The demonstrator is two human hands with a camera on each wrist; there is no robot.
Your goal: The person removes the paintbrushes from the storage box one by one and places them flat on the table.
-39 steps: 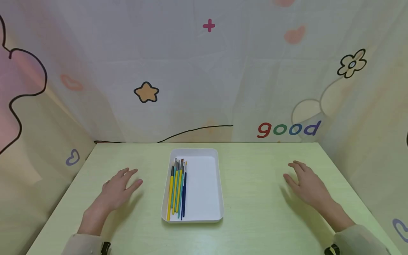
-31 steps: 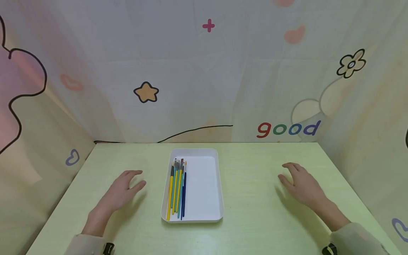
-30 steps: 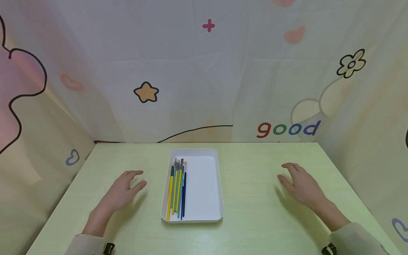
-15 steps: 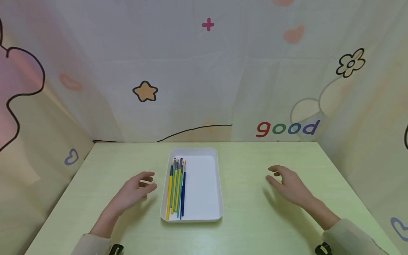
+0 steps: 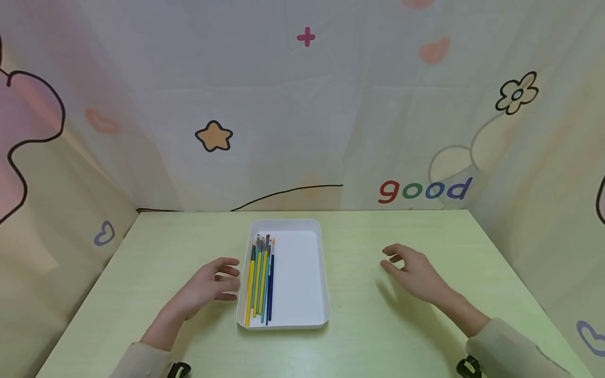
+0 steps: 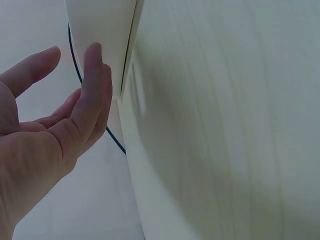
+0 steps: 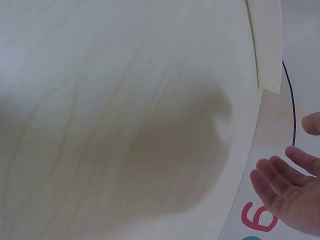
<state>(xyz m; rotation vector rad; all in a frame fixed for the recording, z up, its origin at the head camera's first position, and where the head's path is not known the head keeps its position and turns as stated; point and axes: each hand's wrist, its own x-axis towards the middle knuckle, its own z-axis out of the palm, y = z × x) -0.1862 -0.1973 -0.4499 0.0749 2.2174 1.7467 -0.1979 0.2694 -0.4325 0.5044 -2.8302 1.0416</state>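
A white rectangular tray point(image 5: 302, 273) stands on the table in the head view. Along its left side lies a bundle of several paintbrushes point(image 5: 260, 281) with yellow, teal and dark blue handles, bristles toward the back. My left hand point(image 5: 208, 286) hovers by the tray's left rim, fingers spread and loosely bent, holding nothing; whether a fingertip touches the rim I cannot tell. To the right of the tray, my right hand point(image 5: 416, 273) hangs above the table with relaxed fingers and nothing in it. Both wrist views show the left hand point(image 6: 60, 110) and the right hand point(image 7: 292, 182) without any object.
The pale wooden table point(image 5: 364, 336) reaches back to a printed curtain point(image 5: 283, 131) with a star, a flower and the word "good". Curtain also hangs at the left and right sides. The tray's outer wall point(image 6: 100, 30) shows in the left wrist view.
Both hands have moved inward toward the tray, the left one right up to its left rim. The left fingers have spread more. Tray and paintbrushes stay in place.
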